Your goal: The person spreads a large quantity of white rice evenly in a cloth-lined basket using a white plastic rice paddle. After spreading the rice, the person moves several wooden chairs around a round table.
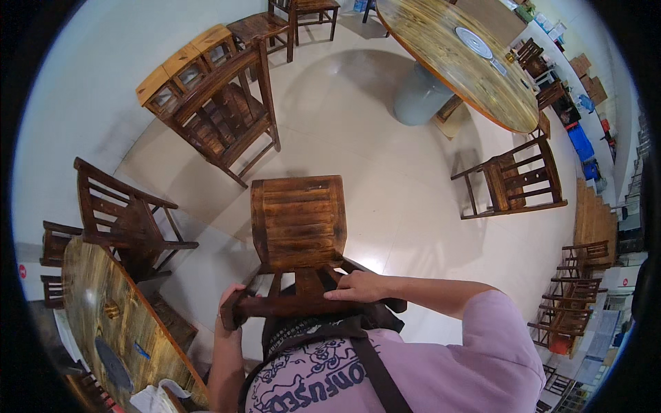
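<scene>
A dark brown wooden chair stands directly in front of me, its slatted seat facing up and its backrest toward my body. My left hand wraps around the left end of the chair's top rail. Over the right part of that rail lies my right hand, thumb along the wood and fingers bent over the backrest. The chair's legs are hidden beneath the seat.
Another wooden chair is ahead on the left, before wooden cabinets. More chairs stand left and right. A round table on a grey pedestal is at the far right; another table is near left.
</scene>
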{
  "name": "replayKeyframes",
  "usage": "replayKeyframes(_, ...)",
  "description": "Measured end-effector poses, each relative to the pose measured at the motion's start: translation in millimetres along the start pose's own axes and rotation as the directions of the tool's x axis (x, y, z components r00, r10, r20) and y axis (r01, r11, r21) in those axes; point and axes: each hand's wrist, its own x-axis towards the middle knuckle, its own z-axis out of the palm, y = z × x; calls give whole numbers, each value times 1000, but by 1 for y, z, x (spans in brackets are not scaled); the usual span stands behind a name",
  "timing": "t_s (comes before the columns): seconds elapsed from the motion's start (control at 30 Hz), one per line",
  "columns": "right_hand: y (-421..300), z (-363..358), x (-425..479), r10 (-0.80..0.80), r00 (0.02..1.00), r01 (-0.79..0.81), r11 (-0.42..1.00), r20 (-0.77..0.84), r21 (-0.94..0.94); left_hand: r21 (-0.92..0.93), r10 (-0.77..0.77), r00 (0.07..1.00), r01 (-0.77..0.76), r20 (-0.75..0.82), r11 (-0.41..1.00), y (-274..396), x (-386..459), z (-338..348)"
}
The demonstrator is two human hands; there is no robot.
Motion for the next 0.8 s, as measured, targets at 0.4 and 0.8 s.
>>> replayKeyframes(0.4, 6, -73, -50, 63, 941, 60, 936, -332, 348, 500, -312, 906, 418, -285, 758, 155, 162, 244)
replayKeyframes(0.8, -19, 186, -10, 691, 586, 481, 124, -423, 868, 968, -502, 833, -249, 231, 33, 58, 154, 291)
